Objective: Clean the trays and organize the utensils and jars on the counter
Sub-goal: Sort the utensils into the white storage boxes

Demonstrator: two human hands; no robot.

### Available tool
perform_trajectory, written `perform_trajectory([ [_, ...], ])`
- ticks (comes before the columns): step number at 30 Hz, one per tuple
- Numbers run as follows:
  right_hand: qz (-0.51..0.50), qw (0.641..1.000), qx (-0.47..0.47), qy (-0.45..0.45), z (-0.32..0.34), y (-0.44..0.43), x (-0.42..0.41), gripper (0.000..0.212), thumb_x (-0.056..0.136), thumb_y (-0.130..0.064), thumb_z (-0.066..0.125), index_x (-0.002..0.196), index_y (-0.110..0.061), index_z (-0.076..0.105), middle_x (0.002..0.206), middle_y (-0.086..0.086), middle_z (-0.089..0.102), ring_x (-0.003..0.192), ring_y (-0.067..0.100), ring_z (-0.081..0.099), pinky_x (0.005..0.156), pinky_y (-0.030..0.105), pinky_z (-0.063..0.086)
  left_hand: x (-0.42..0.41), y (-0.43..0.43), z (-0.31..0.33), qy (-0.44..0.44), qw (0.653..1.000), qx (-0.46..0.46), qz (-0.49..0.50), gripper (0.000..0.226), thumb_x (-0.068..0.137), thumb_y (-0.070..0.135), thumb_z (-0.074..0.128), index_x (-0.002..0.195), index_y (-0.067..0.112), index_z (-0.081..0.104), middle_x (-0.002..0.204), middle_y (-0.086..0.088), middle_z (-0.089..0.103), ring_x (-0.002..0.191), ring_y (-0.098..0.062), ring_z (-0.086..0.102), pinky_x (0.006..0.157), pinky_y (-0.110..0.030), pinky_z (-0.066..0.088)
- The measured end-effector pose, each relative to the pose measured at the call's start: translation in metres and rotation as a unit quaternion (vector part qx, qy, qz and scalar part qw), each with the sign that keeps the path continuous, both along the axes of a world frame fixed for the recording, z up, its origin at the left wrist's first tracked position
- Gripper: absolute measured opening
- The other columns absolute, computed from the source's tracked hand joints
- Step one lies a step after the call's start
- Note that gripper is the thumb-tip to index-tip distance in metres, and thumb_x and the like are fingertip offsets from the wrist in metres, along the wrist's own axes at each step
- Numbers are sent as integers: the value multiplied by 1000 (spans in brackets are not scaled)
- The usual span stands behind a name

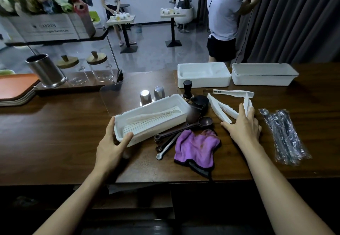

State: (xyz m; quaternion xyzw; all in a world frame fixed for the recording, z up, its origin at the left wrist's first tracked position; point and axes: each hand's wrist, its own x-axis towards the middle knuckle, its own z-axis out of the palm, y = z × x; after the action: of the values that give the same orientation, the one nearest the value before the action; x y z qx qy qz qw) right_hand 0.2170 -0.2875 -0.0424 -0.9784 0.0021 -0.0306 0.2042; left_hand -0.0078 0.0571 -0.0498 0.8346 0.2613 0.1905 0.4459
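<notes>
The white drainer tray (pixel 161 124) sits slightly askew at the middle of the counter (pixel 55 133), near its front edge, with one white tong (pixel 152 116) lying on its slotted insert. The left hand (pixel 112 142) grips the tray's near-left corner, thumb on the front wall and fingers wrapped round the end. The right hand (pixel 242 126) lies flat with fingers spread and straight, touching the loose white tongs (pixel 219 110) right of the tray.

Between the hands lie brown measuring spoons (pixel 185 128) and a purple cloth (pixel 195 148). A tamper (pixel 187 91) and two steel cups (pixel 145 96) stand just behind the tray. Wrapped spoons (pixel 285 135) lie toward the right end. Two more white trays (pixel 204 74) line the far edge. Bare wood stretches left of the held tray.
</notes>
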Motion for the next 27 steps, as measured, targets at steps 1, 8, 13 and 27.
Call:
perform_trajectory([
  [1, -2, 1000, 1, -6, 0, 0, -1, 102, 81, -56, 74, 157, -22, 16, 162, 17, 12, 136, 45, 37, 108, 56, 34, 0, 0, 0, 0, 1000, -1, -1, 92, 74, 82, 57, 153, 59, 18, 149, 3, 55, 133, -23, 54, 106, -43, 45],
  [8, -10, 999, 18, -27, 9, 2, -10, 103, 84, -52, 73, 159, -19, 11, 163, 22, 13, 141, 45, 32, 111, 56, 31, -1, 2, -1, -6, 1000, 1, -12, 96, 73, 82, 57, 156, 54, 17, 150, 4, 54, 133, -22, 54, 105, -43, 45],
  [13, 29, 996, 70, -55, 26, 14, -18, 101, 84, -40, 74, 160, -22, 9, 154, 19, 34, 133, 43, 42, 107, 50, 38, -1, 4, -3, -7, 1000, 3, -9, 96, 75, 80, 58, 157, 54, 15, 152, 6, 52, 136, -21, 52, 105, -44, 45],
  [27, 144, 963, 227, -28, 71, 95, -57, 58, 83, -7, 64, 138, -23, 57, 132, 3, 52, 118, 24, 53, 104, 42, 44, -3, 3, 5, -44, 999, 20, -18, 85, 88, 58, 70, 157, 48, 22, 109, 48, 48, 101, 21, 46, 78, -2, 34],
])
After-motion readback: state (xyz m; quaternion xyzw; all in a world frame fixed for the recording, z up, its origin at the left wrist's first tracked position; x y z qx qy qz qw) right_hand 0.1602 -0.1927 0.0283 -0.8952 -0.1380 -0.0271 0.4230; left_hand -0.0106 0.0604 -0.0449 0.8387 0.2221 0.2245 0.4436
